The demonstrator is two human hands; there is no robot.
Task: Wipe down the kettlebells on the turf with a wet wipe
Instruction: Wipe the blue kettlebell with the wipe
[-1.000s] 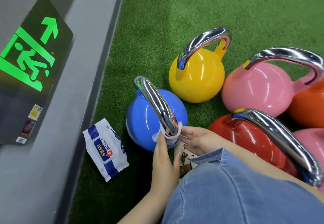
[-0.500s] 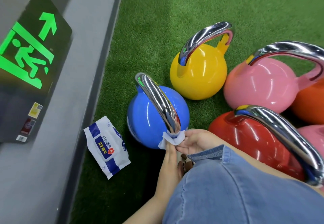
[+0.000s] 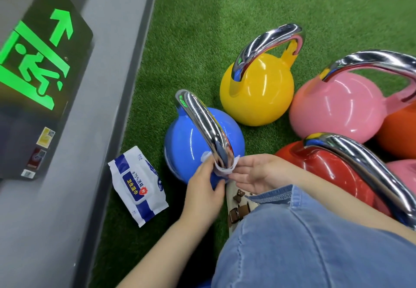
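Note:
A blue kettlebell (image 3: 186,143) with a chrome handle stands on green turf (image 3: 202,39) near the wall. A white wet wipe (image 3: 221,170) is wrapped around the near base of that handle. My left hand (image 3: 202,188) pinches the wipe from the left side. My right hand (image 3: 256,175) holds its other end from the right, palm turned up. Around it stand a yellow kettlebell (image 3: 256,94), a pink kettlebell (image 3: 337,107), a red kettlebell (image 3: 324,170) and an orange kettlebell (image 3: 400,132).
A blue-and-white wet wipe pack (image 3: 139,184) lies on the turf left of the blue kettlebell. A grey wall base (image 3: 78,152) with a green exit sign (image 3: 33,62) runs along the left. My denim-clad knee (image 3: 315,247) and a beige shoe (image 3: 238,206) fill the lower right.
The wipe stayed at the near base of the blue kettlebell's handle while both hands shifted around it; my right hand has turned palm up. The view drew slightly closer.

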